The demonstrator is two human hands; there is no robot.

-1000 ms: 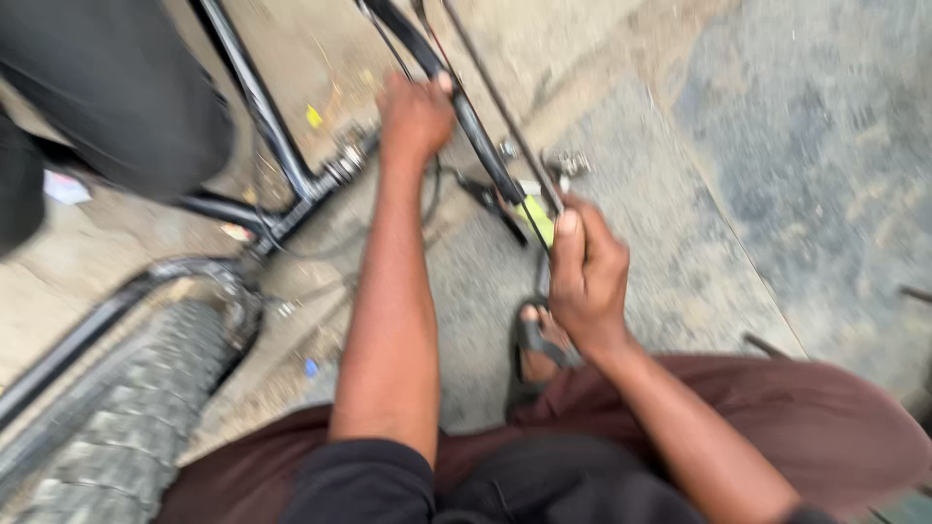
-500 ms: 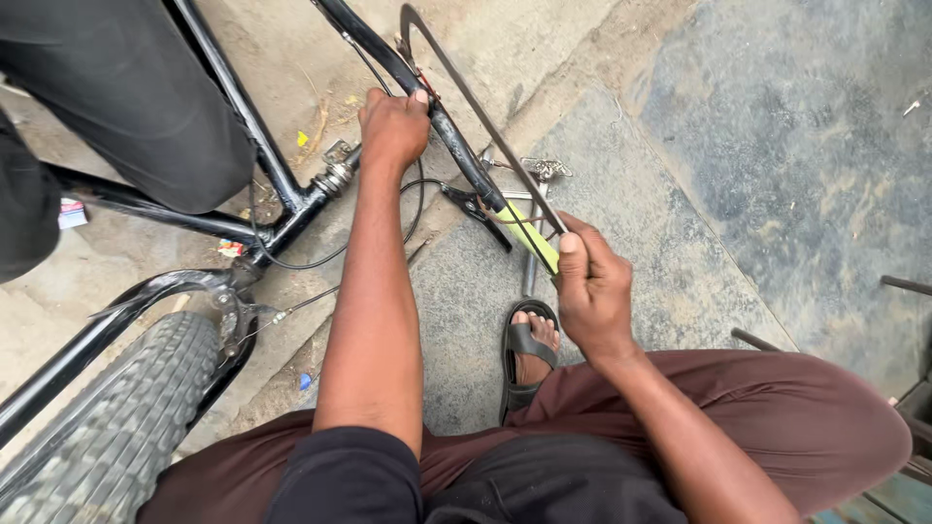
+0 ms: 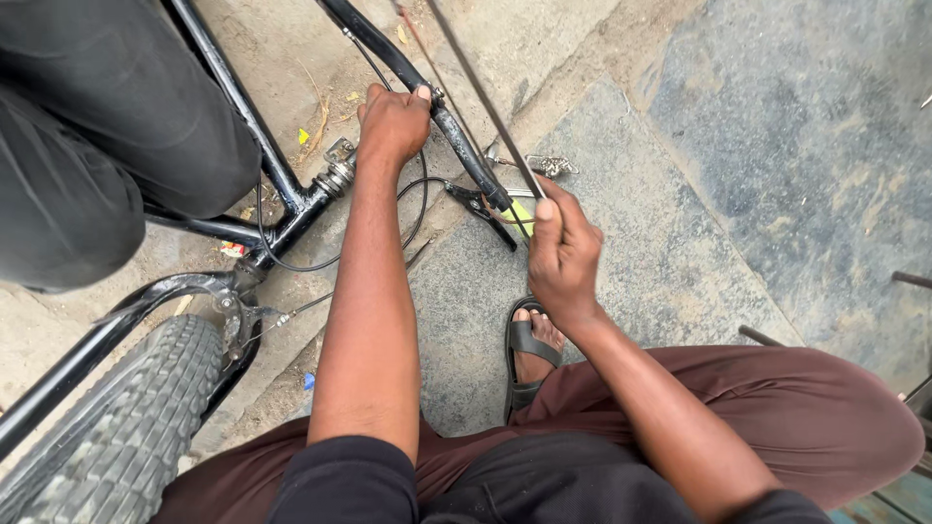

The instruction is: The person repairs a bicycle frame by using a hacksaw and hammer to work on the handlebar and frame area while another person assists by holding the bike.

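On black tube (image 3: 456,136), both hands.

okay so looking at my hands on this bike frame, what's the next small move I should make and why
Probably steady the black frame tube with your left hand and ease the thin rod with your right hand. The rod crosses the tube right there, and the loose cable hangs close underneath.

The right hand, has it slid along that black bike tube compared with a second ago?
Cannot tell. The right hand sits at the yellow patch on the black tube, as before; the camera itself shifted between pictures.
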